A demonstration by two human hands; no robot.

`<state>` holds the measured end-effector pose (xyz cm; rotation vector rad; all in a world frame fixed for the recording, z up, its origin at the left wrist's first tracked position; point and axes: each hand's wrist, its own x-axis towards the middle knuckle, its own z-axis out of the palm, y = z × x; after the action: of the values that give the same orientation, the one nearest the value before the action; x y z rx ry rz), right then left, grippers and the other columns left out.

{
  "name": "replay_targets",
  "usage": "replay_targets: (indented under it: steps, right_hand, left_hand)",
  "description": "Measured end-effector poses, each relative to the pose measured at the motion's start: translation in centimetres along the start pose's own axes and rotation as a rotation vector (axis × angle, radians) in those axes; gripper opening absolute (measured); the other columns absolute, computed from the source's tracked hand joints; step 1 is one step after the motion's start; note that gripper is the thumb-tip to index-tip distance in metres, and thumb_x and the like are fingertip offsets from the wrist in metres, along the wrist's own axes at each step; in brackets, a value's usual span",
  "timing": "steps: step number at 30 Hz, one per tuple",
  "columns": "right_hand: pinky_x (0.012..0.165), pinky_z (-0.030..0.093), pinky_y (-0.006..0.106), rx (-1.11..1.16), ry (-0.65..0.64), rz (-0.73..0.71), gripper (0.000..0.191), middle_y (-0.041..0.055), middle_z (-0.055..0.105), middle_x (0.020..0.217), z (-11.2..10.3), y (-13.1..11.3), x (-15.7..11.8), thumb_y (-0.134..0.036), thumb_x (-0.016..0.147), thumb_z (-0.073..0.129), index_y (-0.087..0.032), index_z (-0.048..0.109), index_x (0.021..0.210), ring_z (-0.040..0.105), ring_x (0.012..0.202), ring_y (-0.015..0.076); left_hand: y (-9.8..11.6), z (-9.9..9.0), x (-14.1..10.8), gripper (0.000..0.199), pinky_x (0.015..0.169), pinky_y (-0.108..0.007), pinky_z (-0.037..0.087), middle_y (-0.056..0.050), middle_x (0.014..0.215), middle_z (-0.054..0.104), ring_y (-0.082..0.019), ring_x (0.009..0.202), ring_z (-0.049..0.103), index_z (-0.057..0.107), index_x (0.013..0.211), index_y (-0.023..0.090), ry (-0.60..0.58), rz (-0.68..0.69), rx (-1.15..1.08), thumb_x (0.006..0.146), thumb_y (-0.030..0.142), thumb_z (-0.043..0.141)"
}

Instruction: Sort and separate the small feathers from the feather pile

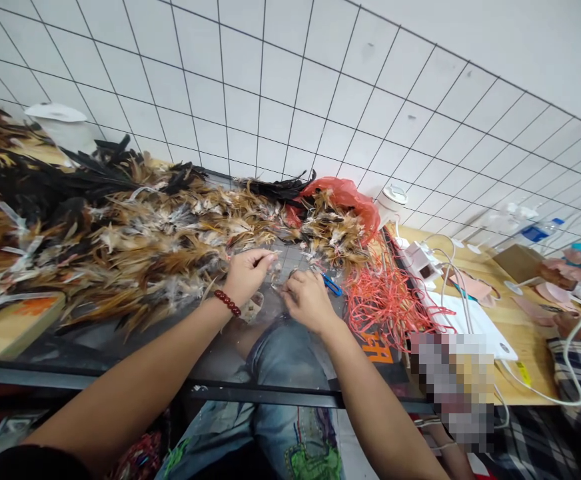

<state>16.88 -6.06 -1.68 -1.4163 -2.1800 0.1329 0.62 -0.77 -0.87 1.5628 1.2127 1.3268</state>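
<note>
My left hand, with a red bead bracelet at the wrist, is raised a little over the table with thumb and fingertips pinched. What lies in the pinch is too small to make out. Close by on the right, my right hand has its fingers curled downward, and their tips hide whatever they hold. A blue-handled tool shows just beyond that hand; whether the hand touches it I cannot tell. Brown and tan feathers lie in bunched rows beyond and left of both hands.
Red-orange string is heaped right of my hands, below a red plastic bag. Black feathers lie at the back left. White cables and a white board are at the right. A person's plaid sleeve is at the right edge.
</note>
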Motion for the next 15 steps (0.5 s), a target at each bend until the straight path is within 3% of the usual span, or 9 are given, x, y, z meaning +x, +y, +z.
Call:
replay_targets:
  steps: [2,5,8,15]
  right_hand:
    - [0.075,0.036,0.030,0.178,0.111,0.105,0.010,0.0021,0.060,0.077,0.3,0.3,0.3,-0.023,0.082,0.057,-0.019,0.062,0.074,0.052,0.077,0.0162]
    - [0.064,0.038,0.025,0.631,0.283,0.294,0.016,-0.0008,0.056,0.068,0.7,0.6,0.7,-0.031,0.082,0.056,-0.018,0.061,0.075,0.048,0.064,0.0124]
    - [0.060,0.037,0.023,0.972,0.330,0.382,0.022,-0.0027,0.055,0.065,1.1,0.2,1.1,-0.039,0.078,0.061,-0.017,0.060,0.077,0.046,0.060,0.0103]
    - [0.068,0.043,0.026,1.185,0.383,0.511,0.025,-0.0005,0.063,0.068,1.8,-1.4,1.5,-0.041,0.071,0.068,-0.016,0.064,0.073,0.052,0.064,0.0116]
  left_hand:
    - [0.3,0.2,-0.2,0.024,0.051,-0.024,0.037,0.000,0.052,0.056,-0.010,0.048,0.046,0.068,0.064,0.014,-0.023,-0.046,-0.059,0.072,0.035,0.060]
    - [0.5,0.6,-0.6,0.025,0.046,-0.022,0.034,-0.001,0.055,0.058,-0.009,0.047,0.046,0.068,0.065,0.014,-0.067,-0.174,-0.203,0.068,0.038,0.065]
    - [0.6,1.1,-1.0,0.029,0.044,-0.020,0.032,-0.002,0.059,0.059,-0.008,0.048,0.046,0.068,0.068,0.013,-0.125,-0.287,-0.346,0.065,0.041,0.070]
    - [0.6,2.1,-1.8,0.032,0.046,-0.020,0.032,0.002,0.053,0.051,-0.008,0.049,0.043,0.068,0.071,0.013,-0.177,-0.326,-0.511,0.062,0.043,0.074]
